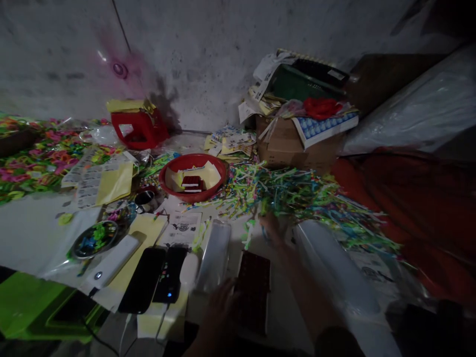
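My left hand (220, 300) is low in the middle, its fingers stretched out beside a dark red flat rectangular piece (254, 287). Dimness hides part of that hand. My right hand (273, 229) reaches forward to the near edge of a pile of thin green, blue and yellow plastic pieces (297, 191); its fingers are blurred, and a grip cannot be made out. A small green and white bunch (249, 233) lies just left of it. Clear plastic packets flank my hands, one at left (215, 253) and a longer one at right (330, 263).
A red basin (159, 179) holds dark red blocks and yellow paper. Phones (143, 280), a power bank (115, 260), a metal cup (145, 201) and a dish of small pieces (76, 248) stand left. Behind are a cardboard box (282, 144), a pink fan (119, 69) and a wall.
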`<move>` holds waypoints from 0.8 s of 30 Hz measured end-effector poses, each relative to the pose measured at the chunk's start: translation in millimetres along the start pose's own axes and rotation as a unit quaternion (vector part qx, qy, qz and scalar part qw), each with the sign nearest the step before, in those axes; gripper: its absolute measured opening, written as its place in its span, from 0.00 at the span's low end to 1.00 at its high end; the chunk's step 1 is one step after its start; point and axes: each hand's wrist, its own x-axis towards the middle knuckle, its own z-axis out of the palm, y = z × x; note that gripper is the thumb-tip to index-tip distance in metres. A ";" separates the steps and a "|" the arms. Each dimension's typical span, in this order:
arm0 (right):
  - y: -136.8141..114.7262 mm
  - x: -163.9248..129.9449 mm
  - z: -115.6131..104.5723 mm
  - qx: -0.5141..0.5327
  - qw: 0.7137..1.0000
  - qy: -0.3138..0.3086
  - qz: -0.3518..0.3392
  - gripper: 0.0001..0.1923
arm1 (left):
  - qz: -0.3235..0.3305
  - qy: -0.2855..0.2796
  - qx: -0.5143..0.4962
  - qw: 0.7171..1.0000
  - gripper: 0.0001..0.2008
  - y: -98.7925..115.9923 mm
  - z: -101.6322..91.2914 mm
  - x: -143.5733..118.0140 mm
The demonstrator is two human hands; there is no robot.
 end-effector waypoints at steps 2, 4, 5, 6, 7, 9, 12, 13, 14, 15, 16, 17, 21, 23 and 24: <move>11.5 -0.9 -7.3 0.014 0.999 -0.020 0.021 0.15 | -0.012 -0.020 -0.027 0.999 0.24 10.4 15.1 11.5; 23.7 -6.3 -17.7 0.034 0.998 -0.050 0.032 0.09 | -0.017 -0.043 -0.037 0.998 0.24 12.8 22.0 21.1; 29.6 -11.3 -23.6 0.049 0.996 -0.071 0.032 0.07 | -0.013 -0.053 -0.034 0.998 0.25 12.1 23.6 24.3; 35.3 -18.1 -29.4 0.067 0.993 -0.095 0.031 0.06 | -0.009 -0.060 -0.028 0.998 0.26 10.7 24.7 26.2; 40.7 -26.9 -34.8 0.087 0.988 -0.123 0.027 0.06 | -0.008 -0.066 -0.018 0.998 0.28 9.2 25.7 27.0; 50.2 -49.0 -43.2 0.140 0.973 -0.183 0.014 0.08 | -0.011 -0.076 0.001 0.997 0.29 6.7 27.8 26.0; 59.9 -85.7 -46.5 0.229 0.942 -0.246 0.003 0.11 | -0.017 -0.077 0.016 0.997 0.28 5.9 31.5 23.2; 61.5 -96.3 -45.3 0.255 0.934 -0.252 0.004 0.14 | -0.017 -0.074 0.016 0.997 0.27 6.0 32.5 22.7; 62.1 -105.2 -43.4 0.285 0.926 -0.248 0.003 0.16 | -0.018 -0.070 0.016 0.997 0.27 6.2 33.2 22.5; 61.7 -112.2 -40.9 0.315 0.919 -0.236 0.000 0.18 | -0.017 -0.068 0.014 0.997 0.26 6.3 33.5 22.6; 60.4 -117.3 -38.1 0.345 0.913 -0.219 -0.008 0.20 | -0.016 -0.067 0.011 0.998 0.27 6.4 33.6 22.8; 58.2 -120.6 -35.2 0.370 0.906 -0.203 -0.021 0.20 | -0.014 -0.067 0.008 0.998 0.28 6.3 33.5 23.1; 44.7 -121.7 -23.9 0.350 0.916 -0.175 -0.089 0.13 | -0.022 -0.057 -0.004 0.998 0.29 6.3 33.0 23.5; 39.5 -119.7 -18.9 0.320 0.922 -0.188 -0.112 0.10 | -0.032 -0.051 -0.007 0.998 0.29 6.7 33.3 23.3; 38.1 -119.0 -16.8 0.308 0.923 -0.195 -0.123 0.09 | -0.036 -0.049 -0.008 0.998 0.29 7.0 33.5 23.3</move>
